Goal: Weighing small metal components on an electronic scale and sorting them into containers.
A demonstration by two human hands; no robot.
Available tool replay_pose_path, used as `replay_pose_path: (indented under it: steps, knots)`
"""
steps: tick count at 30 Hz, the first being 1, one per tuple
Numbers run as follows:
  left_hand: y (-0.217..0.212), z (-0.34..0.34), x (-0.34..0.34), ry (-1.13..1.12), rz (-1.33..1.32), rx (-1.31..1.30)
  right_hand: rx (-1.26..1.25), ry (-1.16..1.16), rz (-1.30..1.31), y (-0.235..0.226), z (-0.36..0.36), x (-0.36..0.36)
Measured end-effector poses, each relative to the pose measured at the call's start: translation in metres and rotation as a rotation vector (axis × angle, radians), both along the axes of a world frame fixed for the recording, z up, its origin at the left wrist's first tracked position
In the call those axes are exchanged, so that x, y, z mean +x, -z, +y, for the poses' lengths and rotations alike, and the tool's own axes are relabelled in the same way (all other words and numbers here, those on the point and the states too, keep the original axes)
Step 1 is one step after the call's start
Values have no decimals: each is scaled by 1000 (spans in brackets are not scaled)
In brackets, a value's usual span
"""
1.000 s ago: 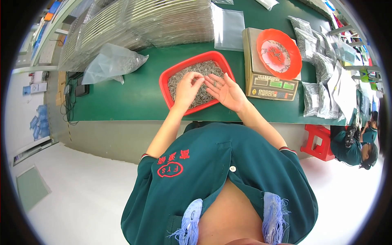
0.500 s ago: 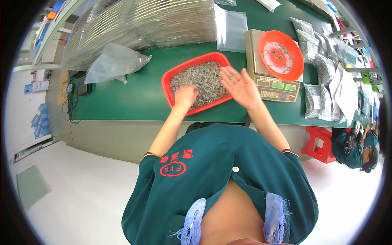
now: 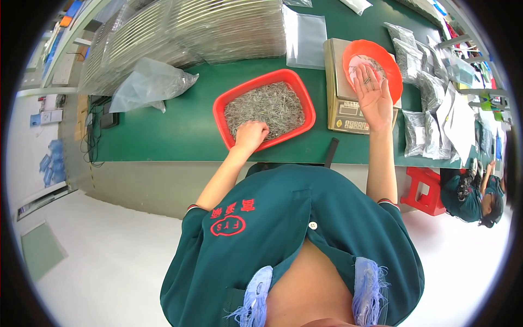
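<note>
Small thin grey metal pins [image 3: 267, 106] fill a red plastic basket [image 3: 306, 102] on the green table. At the basket's near left rim, my left hand [image 3: 250, 136] is closed with its fingers curled in; what lies inside them is hidden. My right hand [image 3: 376, 101] is palm up over the front of a weighing scale [image 3: 348, 111], its fingers stretched out and reaching over an orange dish [image 3: 389, 76]. A few metal pins [image 3: 368, 80] lie on those fingers. The dish sits on the scale, its pale middle partly covered by my hand.
Stacked clear-wrapped trays [image 3: 218, 32] stand at the back left beside a partly filled plastic bag [image 3: 147, 82]. Flat clear bags [image 3: 305, 41] lie behind the basket. Filled bags [image 3: 414, 131] line the right side. Another person [image 3: 468, 191] sits at the right near a red stool [image 3: 422, 191].
My right hand has moved right, from the basket's edge to the scale and dish. My left hand has drawn back slightly toward the near rim, its fingers curling closed.
</note>
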State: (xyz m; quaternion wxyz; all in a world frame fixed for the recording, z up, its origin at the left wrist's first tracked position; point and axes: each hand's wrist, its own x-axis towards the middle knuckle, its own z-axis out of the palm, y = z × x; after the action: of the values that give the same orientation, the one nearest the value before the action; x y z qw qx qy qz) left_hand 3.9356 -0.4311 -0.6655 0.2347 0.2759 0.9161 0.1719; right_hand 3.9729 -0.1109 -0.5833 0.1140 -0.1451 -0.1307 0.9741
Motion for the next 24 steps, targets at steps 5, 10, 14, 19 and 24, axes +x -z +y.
replay_pose_path:
  steps: [5, 10, 14, 19, 24]
  knots:
    - [-9, -5, -6, -83, 80, 83, 58, 21, 26, 5, 18, -1]
    - [-14, -5, -11, -141, 96, 157, 656, -57, -398, 11, 48, -9]
    - [-22, -2, -12, -173, 116, 172, 1254, -52, -615, 2, 37, -14]
    - [-50, 20, -13, -268, -12, 451, 970, -101, -253, 6, -30, -14]
    - [-71, 43, -11, -133, -27, 479, 198, -670, -325, 45, -124, -6]
